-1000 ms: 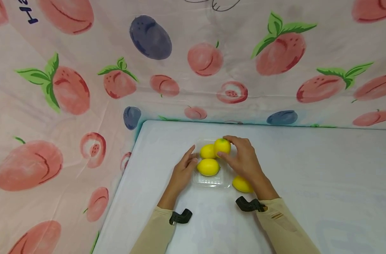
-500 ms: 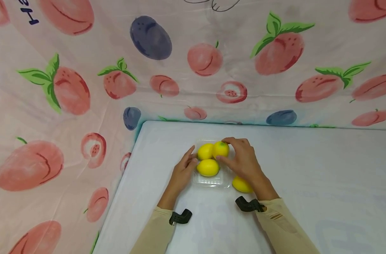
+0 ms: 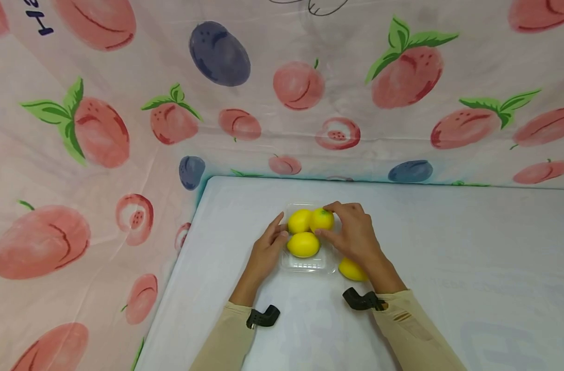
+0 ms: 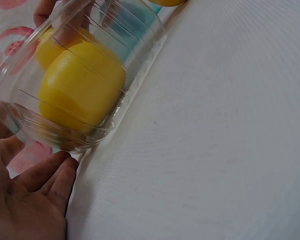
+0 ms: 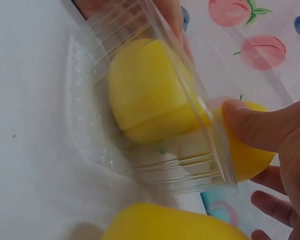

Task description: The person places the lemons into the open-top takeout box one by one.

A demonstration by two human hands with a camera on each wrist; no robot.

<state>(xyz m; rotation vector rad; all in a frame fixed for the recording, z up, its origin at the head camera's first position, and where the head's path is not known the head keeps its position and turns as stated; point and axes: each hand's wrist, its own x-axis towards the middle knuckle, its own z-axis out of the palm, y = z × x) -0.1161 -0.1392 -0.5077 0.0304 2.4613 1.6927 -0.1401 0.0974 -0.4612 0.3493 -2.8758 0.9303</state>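
A clear plastic container (image 3: 307, 266) stands on the white table with yellow lemons inside. One lemon (image 3: 303, 245) lies across its middle and another lemon (image 3: 299, 221) is at the back left. My right hand (image 3: 356, 234) pinches a third lemon (image 3: 322, 219), green-tipped, between thumb and fingers at the back right of the container. In the right wrist view the thumb (image 5: 255, 125) presses on that lemon at the rim. My left hand (image 3: 267, 248) rests against the container's left side, and its relaxed fingers (image 4: 57, 182) touch the lower wall in the left wrist view.
One more lemon (image 3: 351, 269) lies on the table (image 3: 472, 247), just right of the container and partly under the right wrist. A fruit-printed cloth (image 3: 263, 51) hangs behind the table and along its left side. Both wrists carry black camera mounts (image 3: 265, 316).
The lemon in the right hand has moved down and slightly left into the container, beside the back-left lemon, which shifted a little left. The left hand has stayed at the container's side.
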